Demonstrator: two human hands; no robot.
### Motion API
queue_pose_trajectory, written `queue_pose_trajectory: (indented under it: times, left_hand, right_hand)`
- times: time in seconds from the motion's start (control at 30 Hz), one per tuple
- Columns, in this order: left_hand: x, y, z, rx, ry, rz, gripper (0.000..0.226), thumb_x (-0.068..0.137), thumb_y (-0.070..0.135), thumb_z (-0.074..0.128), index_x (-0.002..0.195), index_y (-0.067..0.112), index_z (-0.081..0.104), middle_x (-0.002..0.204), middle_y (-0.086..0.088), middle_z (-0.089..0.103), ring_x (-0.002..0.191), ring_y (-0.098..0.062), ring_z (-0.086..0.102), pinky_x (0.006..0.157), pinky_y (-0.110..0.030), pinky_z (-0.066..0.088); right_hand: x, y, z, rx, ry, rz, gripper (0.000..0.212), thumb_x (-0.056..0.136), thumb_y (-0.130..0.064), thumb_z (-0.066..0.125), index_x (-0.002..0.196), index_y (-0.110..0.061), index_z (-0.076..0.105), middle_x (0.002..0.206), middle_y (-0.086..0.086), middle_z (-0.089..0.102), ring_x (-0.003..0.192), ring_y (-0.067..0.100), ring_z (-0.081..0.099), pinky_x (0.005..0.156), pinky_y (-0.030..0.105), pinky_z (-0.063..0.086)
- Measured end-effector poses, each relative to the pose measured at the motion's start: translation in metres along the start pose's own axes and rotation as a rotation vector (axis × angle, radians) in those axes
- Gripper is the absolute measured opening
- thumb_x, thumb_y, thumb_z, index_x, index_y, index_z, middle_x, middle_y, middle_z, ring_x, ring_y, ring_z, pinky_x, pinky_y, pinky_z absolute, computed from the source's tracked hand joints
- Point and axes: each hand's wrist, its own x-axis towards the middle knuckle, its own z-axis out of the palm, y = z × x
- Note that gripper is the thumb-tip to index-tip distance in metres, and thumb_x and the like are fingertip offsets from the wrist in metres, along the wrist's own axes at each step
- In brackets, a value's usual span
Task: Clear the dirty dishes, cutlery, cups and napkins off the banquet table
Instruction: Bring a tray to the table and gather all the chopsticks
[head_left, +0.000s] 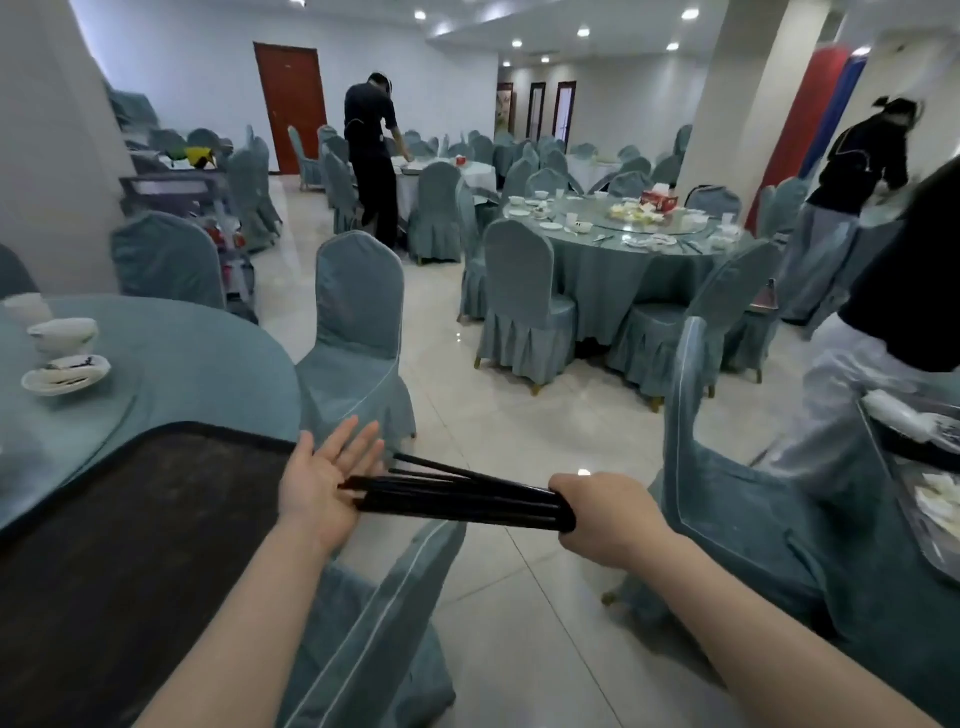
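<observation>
A dark tray (130, 545) sits at the edge of the blue tabletop (197, 364), beside a dirty plate (66, 375) and what appears to be a small bowl (63, 332). The right hand (605, 517) grips a bundle of black chopsticks (457, 499), their tips against the flat, spread-fingered left hand (324, 480) by the tray's corner.
</observation>
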Motion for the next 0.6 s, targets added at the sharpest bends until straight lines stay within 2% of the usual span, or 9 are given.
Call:
queue_pose_trajectory:
  times: [0.07,0.13,0.2,0.27,0.37,0.47,0.53,0.6]
  left_hand:
    - [0.033,-0.002,0.009,0.173,0.012,0.006,0.06,0.102,0.051,0.018,0.114,0.01,0.061,0.115,-0.011,0.066,0.109,-0.026,0.059,0.099,-0.036,0.04]
    - [0.061,-0.006,0.019,0.246,0.027,0.021,0.063,0.101,0.052,0.017,0.122,0.009,0.058,0.117,-0.011,0.066,0.116,-0.026,0.055,0.106,-0.039,0.035]
    - [0.084,-0.009,0.031,0.284,0.043,0.04,0.062,0.1,0.054,0.018,0.126,0.012,0.057,0.118,-0.009,0.066,0.114,-0.024,0.057,0.099,-0.041,0.04]
    - [0.107,-0.008,0.043,0.346,0.092,0.067,0.061,0.101,0.053,0.018,0.128,0.014,0.056,0.119,-0.006,0.066,0.114,-0.023,0.058,0.093,-0.04,0.044]
    - [0.141,0.0,0.049,0.358,0.185,0.151,0.058,0.101,0.051,0.018,0.133,0.017,0.052,0.121,-0.004,0.065,0.115,-0.023,0.057,0.095,-0.041,0.043]
    - [0.158,0.015,0.041,0.316,0.281,0.218,0.055,0.101,0.051,0.02,0.134,0.019,0.05,0.125,-0.004,0.063,0.118,-0.022,0.056,0.102,-0.043,0.041]
    - [0.168,0.028,0.032,0.29,0.331,0.267,0.051,0.102,0.048,0.022,0.133,0.02,0.05,0.124,-0.005,0.064,0.115,-0.021,0.058,0.094,-0.039,0.045]
    - [0.182,0.043,0.023,0.33,0.374,0.311,0.045,0.102,0.043,0.026,0.127,0.018,0.055,0.117,-0.005,0.068,0.106,-0.018,0.064,0.083,-0.033,0.048]
  right_hand:
    - [0.048,0.016,0.002,-0.023,-0.008,-0.072,0.013,0.073,-0.021,0.049,0.084,-0.028,0.046,0.072,-0.005,0.057,0.067,0.021,0.056,0.055,0.032,0.047]
    - [0.099,0.03,0.002,-0.062,-0.008,-0.144,0.011,0.075,-0.023,0.048,0.084,-0.027,0.045,0.075,-0.005,0.058,0.066,0.022,0.054,0.049,0.029,0.038]
    - [0.149,0.043,0.0,-0.102,-0.013,-0.231,0.01,0.076,-0.023,0.048,0.083,-0.027,0.042,0.076,-0.004,0.058,0.065,0.024,0.052,0.046,0.028,0.031]
    - [0.196,0.053,-0.002,-0.106,-0.008,-0.32,0.01,0.077,-0.022,0.049,0.084,-0.026,0.043,0.078,-0.003,0.059,0.067,0.025,0.054,0.047,0.028,0.031]
    - [0.269,0.058,-0.002,-0.111,-0.006,-0.465,0.01,0.076,-0.023,0.048,0.086,-0.025,0.045,0.082,-0.001,0.062,0.073,0.027,0.059,0.049,0.028,0.033]
    - [0.332,0.039,0.0,-0.083,-0.022,-0.581,0.012,0.073,-0.024,0.047,0.086,-0.024,0.047,0.082,-0.002,0.062,0.074,0.027,0.059,0.056,0.032,0.044]
    - [0.37,0.02,0.007,-0.068,-0.055,-0.67,0.012,0.073,-0.026,0.047,0.085,-0.024,0.044,0.082,-0.002,0.062,0.075,0.028,0.059,0.06,0.034,0.047]
    - [0.408,-0.001,0.015,-0.049,-0.064,-0.744,0.011,0.073,-0.026,0.047,0.082,-0.026,0.04,0.082,-0.002,0.062,0.075,0.029,0.059,0.059,0.033,0.044]
